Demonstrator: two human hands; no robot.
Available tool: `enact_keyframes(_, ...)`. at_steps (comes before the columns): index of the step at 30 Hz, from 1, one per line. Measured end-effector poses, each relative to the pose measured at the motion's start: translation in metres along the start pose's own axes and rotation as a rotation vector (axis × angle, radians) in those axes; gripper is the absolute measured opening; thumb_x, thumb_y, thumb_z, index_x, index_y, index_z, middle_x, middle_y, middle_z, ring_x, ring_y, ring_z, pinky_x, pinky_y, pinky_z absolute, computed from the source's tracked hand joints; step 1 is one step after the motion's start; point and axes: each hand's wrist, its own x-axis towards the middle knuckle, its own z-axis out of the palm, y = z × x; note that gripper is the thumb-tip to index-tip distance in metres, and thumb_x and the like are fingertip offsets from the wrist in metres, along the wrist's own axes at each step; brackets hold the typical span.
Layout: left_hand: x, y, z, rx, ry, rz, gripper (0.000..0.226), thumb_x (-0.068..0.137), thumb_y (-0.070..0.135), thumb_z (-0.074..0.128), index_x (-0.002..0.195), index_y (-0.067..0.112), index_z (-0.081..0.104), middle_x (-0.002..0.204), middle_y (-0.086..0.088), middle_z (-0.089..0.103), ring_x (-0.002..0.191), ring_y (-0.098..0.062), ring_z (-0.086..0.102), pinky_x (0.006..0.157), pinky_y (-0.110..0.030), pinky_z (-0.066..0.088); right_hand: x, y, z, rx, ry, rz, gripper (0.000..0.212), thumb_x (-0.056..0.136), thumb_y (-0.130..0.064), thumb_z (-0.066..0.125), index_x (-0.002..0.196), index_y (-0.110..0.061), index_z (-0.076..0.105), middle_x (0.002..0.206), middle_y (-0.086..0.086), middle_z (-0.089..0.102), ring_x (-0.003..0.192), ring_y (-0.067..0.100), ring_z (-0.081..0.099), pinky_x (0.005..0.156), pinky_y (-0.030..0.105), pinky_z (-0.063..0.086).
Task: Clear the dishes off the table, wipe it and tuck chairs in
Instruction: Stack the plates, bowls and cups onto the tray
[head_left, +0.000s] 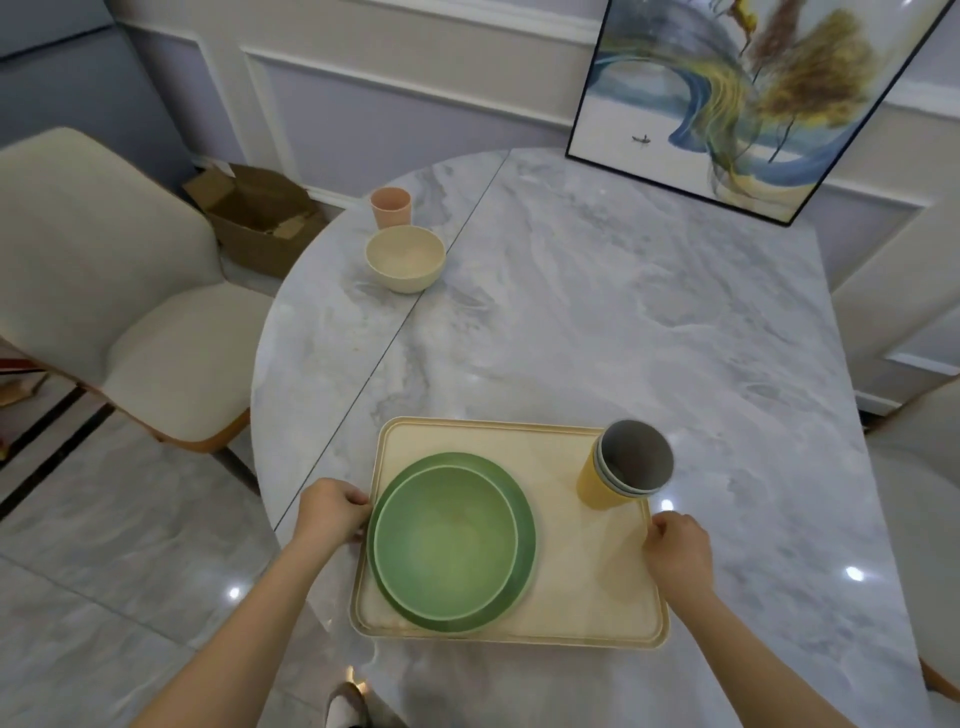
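Observation:
A cream tray (571, 587) lies on the near part of the grey marble table (597, 322). On its left side a green bowl (447, 540) sits inside a green plate (522, 514). At its far right corner stand stacked cups (623, 467), yellow outside and grey within. My left hand (332, 509) grips the tray's left edge. My right hand (675, 545) grips its right edge. Far left on the table are a cream bowl (405, 257) and, behind it, a pink cup (390, 207).
A beige chair (114, 280) stands left of the table, pulled out. Part of another chair (924, 499) shows at the right. A framed painting (748, 98) leans on the wall at the table's far edge. A cardboard box (260, 218) sits on the floor.

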Motion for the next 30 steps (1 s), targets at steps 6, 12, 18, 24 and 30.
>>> enact_keyframes(6,0.035,-0.006,-0.068,-0.016,-0.019,0.001,0.016,0.076,-0.001,0.068,0.06,0.0,0.067,0.065,-0.017,0.066,0.057,-0.026,0.067,0.051,-0.032,0.058,-0.018,-0.067,0.026,0.0,0.024,0.02,0.025,0.079,0.004,0.042,0.056,-0.003,0.047,0.064,0.011,0.047,0.054,0.018,0.039,0.046,0.027,0.026)
enact_keyframes(12,0.074,-0.013,-0.137,0.051,-0.057,0.074,0.023,0.074,-0.004,0.066,0.053,0.003,0.061,0.061,-0.014,0.063,0.055,-0.023,0.067,0.048,-0.033,0.058,-0.036,-0.129,0.066,0.017,0.052,0.048,0.02,0.079,0.004,0.045,0.065,0.002,0.059,0.073,0.018,0.056,0.058,0.023,0.046,0.048,0.029,0.033)
enact_keyframes(18,0.108,-0.018,-0.185,0.143,-0.07,0.098,0.016,0.077,0.001,0.063,0.062,0.0,0.069,0.053,-0.008,0.059,0.044,-0.017,0.058,0.034,-0.019,0.043,-0.045,-0.179,0.101,0.011,0.012,0.068,0.021,0.08,0.004,0.043,0.071,0.005,0.063,0.077,0.022,0.06,0.065,0.03,0.051,0.054,0.032,0.038)
enact_keyframes(24,0.148,-0.02,-0.208,0.157,-0.065,0.109,0.016,0.075,0.001,0.061,0.062,-0.003,0.07,0.061,-0.021,0.066,0.053,-0.031,0.065,0.049,-0.036,0.057,-0.037,-0.218,0.118,0.009,-0.02,0.081,0.024,0.084,0.002,0.042,0.081,0.007,0.065,0.084,0.024,0.062,0.069,0.029,0.052,0.067,0.041,0.049)
enact_keyframes(30,0.186,0.0,-0.213,0.144,-0.086,0.14,0.01,0.076,0.0,0.063,0.069,-0.004,0.069,0.065,-0.018,0.063,0.055,-0.026,0.062,0.046,-0.027,0.054,-0.013,-0.242,0.128,0.052,-0.008,0.114,0.025,0.085,0.0,0.042,0.073,0.006,0.062,0.076,0.023,0.06,0.063,0.027,0.05,0.059,0.033,0.041)
